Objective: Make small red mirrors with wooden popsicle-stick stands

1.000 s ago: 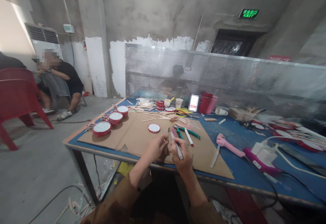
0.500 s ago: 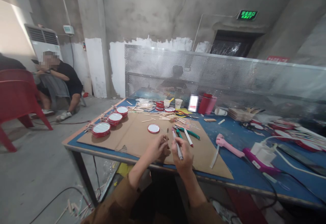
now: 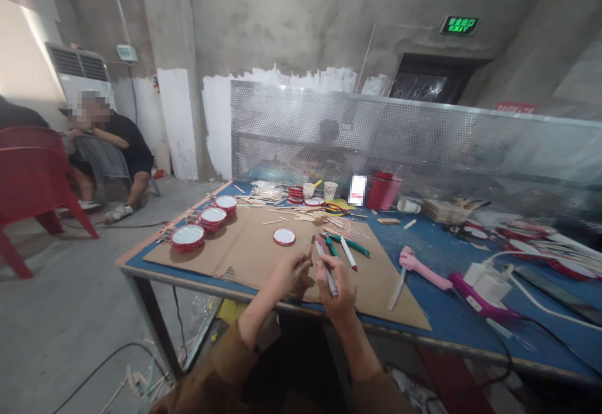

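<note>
Between the closed fingers of my left hand [image 3: 294, 273] is a short, thin wooden stick [image 3: 311, 248], pointing up. Beside it, my right hand [image 3: 337, 282] grips a marker pen [image 3: 332, 281] with a pale barrel; its tip end is close to the stick, and I cannot tell if they touch. A white marker with a red end [image 3: 348, 254] and green-handled pliers [image 3: 352, 244] lie just beyond my right hand. Past my left hand lies a small red-rimmed white drum [image 3: 284, 236]. All rest on a cardboard sheet [image 3: 249, 238].
Several red drums [image 3: 187, 238] line the table's left side. At right are a pink glue gun [image 3: 426, 270] and a purple power strip [image 3: 484, 298] with cables. Loose sticks, paper cups [image 3: 330, 190] and a red bottle [image 3: 379, 190] stand towards the back. A person [image 3: 117, 144] sits far left.
The stick in my left hand has turned slightly, now leaning towards the marker and looking darker near its top. The hands have hardly moved.
</note>
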The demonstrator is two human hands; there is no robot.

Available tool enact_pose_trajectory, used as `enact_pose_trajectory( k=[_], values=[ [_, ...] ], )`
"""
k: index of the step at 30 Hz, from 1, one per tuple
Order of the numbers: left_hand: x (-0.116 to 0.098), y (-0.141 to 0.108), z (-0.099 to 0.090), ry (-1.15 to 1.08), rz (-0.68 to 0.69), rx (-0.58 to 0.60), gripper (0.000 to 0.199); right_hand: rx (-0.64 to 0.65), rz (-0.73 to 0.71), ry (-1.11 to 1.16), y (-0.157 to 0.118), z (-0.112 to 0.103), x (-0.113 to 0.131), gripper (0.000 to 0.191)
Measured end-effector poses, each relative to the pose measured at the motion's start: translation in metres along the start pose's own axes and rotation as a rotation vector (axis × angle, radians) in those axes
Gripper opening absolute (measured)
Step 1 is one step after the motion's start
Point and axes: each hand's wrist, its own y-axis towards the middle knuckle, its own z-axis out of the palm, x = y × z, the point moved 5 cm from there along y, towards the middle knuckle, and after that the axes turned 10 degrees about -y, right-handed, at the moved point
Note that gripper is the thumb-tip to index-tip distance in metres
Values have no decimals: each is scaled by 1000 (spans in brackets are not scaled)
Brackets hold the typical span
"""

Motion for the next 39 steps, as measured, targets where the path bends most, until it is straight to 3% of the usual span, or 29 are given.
enact_pose_trajectory(
  k=[20,25,39],
  values=[
    [3,0,0,14,39,5,16,70,-26,-1,1,3,2,19],
    [5,1,0,27,34,1,19,34,24,-10,1,1,-1,18],
    [1,-1,-1,13,27,3,20,41,-2,-12,-1,3,-3,18]
  ],
)
